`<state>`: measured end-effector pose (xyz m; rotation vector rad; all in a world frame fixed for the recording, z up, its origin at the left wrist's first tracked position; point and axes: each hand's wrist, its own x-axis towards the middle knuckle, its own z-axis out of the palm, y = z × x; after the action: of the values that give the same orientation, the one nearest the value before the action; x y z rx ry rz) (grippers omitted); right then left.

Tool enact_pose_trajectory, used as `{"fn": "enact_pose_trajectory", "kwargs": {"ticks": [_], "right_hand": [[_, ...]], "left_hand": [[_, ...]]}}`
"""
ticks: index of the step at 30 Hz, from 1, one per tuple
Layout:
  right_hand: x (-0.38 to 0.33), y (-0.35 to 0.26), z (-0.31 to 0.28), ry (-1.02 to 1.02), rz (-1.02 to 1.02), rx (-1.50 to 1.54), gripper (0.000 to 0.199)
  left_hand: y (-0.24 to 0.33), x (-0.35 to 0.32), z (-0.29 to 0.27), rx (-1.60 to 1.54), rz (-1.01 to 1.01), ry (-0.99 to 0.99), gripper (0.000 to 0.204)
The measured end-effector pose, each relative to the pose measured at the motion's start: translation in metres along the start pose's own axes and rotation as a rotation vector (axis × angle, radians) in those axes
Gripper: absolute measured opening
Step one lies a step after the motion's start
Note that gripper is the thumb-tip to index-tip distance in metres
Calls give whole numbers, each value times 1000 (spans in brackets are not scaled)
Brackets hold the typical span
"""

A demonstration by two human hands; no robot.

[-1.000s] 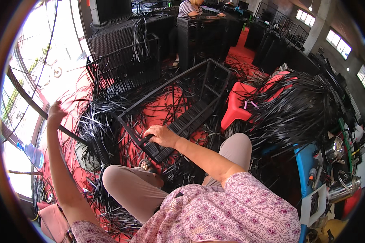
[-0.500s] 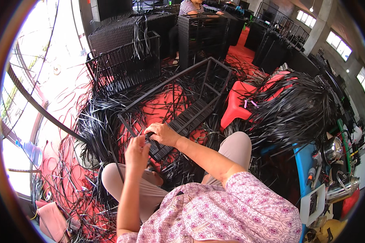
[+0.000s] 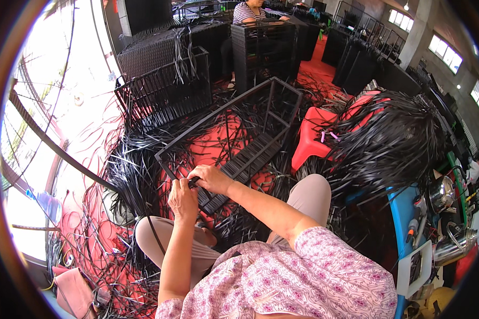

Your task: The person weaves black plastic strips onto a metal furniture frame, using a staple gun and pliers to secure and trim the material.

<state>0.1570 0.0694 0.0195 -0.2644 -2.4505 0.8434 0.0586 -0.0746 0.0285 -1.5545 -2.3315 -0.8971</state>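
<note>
At the near end of the black frame (image 3: pixel 255 155), the left hand (image 3: pixel 183 201) and right hand (image 3: pixel 210 179) sit side by side, fingers closed on a dark piece (image 3: pixel 193 182); I can't tell if it is loose. They seem to be working it, which calls next for a tight pinch. Strips (image 3: pixel 126 178) crowd the left side; the frame's open middle gives room.
</note>
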Motion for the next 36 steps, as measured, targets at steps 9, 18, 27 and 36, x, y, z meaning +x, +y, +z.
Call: {"fn": "enact_pose_trajectory", "kwargs": {"ticks": [9, 18, 27, 36], "right_hand": [[-3, 10, 7, 39, -45, 17, 25], [-3, 12, 3, 29, -53, 48, 28], [-3, -6, -6, 79, -79, -136, 27], [-9, -36, 25, 332, 93, -434, 12]], "left_hand": [[11, -9, 4, -47, -23, 77, 32], [15, -14, 22, -641, -546, -82, 27], [55, -104, 20, -835, -467, -480, 39], [42, -118, 6, -854, -596, -682, 40]]}}
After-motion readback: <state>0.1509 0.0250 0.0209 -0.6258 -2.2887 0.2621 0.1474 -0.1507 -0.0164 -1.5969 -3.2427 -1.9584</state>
